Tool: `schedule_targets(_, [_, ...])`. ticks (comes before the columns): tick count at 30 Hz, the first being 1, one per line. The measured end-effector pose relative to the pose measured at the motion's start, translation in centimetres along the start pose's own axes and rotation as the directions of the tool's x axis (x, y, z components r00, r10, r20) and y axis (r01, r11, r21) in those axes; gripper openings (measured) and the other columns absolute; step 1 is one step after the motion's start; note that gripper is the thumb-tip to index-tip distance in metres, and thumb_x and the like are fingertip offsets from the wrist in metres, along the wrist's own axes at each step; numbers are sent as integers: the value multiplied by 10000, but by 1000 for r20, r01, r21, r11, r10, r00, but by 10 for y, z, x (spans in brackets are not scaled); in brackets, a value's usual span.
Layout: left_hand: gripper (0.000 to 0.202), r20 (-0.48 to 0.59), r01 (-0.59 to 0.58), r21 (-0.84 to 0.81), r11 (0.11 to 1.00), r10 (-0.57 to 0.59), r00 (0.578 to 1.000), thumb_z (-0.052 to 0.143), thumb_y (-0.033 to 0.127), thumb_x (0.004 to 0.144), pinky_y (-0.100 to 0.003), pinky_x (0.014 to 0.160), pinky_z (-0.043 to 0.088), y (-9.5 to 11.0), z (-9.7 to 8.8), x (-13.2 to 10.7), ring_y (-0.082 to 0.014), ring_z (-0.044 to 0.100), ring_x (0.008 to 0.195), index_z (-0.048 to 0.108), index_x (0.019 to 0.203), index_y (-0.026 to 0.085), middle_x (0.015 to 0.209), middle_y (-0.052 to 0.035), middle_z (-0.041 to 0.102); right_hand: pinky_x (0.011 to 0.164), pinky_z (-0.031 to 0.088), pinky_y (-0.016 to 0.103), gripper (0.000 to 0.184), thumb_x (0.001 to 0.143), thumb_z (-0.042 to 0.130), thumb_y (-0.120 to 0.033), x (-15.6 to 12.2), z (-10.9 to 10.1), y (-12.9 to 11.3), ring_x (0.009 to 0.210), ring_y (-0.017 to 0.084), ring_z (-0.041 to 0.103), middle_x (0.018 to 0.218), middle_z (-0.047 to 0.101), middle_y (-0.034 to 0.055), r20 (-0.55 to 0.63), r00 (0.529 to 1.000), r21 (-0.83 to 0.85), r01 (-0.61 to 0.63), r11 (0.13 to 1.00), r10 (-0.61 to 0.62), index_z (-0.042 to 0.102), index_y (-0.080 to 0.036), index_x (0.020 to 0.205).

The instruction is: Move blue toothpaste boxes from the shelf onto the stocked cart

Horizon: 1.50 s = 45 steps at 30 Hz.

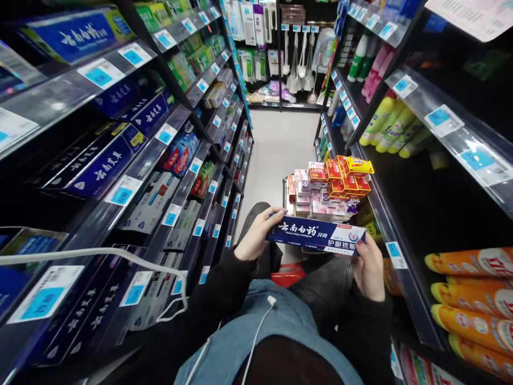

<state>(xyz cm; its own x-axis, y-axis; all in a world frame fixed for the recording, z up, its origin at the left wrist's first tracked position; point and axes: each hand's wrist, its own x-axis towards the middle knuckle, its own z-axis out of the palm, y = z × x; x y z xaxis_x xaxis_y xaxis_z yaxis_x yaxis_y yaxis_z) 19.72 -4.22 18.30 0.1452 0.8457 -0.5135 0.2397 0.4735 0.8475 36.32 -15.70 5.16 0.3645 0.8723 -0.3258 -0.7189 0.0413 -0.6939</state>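
I hold a long blue toothpaste box with white lettering level in front of me, between two shop shelves. My left hand grips its left end with the fingers curled over the top edge. My right hand holds the right end from below. Just beyond the box stands a stack of red, pink and yellow small boxes on a cart or basket.
Left shelving carries rows of blue and white toothpaste boxes with blue price tags. Right shelving holds yellow-green bottles and orange tubes. A pale floor aisle runs ahead to a back wall of hanging goods. A white earphone cable hangs at my chest.
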Motion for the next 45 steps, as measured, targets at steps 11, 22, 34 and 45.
schedule_targets(11, [460,427,79,77,994,-105,898,669,349,697,-247,592,501,8,-16,-13,-166,585,782,514,1091,169,1010,-85,566,908,441,451,584,639,737,-318,-13,-22,-7,1054,253,559,1162,558,101,16,996,44,89,995,-90,512,-246,1173])
schedule_targets(22, [463,442,-271,246,930,141,886,670,411,669,-279,769,440,13,-9,-28,-225,532,964,564,1054,175,1109,-91,543,885,421,541,616,631,742,-393,-37,-15,-20,1070,310,553,1279,484,97,21,984,94,175,980,-178,489,-326,1188])
schedule_targets(34, [466,438,-290,265,920,153,886,671,434,651,-307,815,419,15,-3,-29,-245,523,988,575,1021,167,1079,-96,558,920,374,575,625,661,716,-398,-46,-11,-22,1076,329,542,1278,467,135,-10,978,98,207,974,-207,461,-281,1219])
schedule_targets(45, [583,452,-438,238,867,300,840,764,297,582,-330,928,390,16,1,-31,-252,479,1113,522,1099,180,1203,-100,499,911,419,488,721,692,638,-522,-47,2,-28,1146,337,472,1395,317,161,-32,981,69,194,979,-193,428,-179,1290])
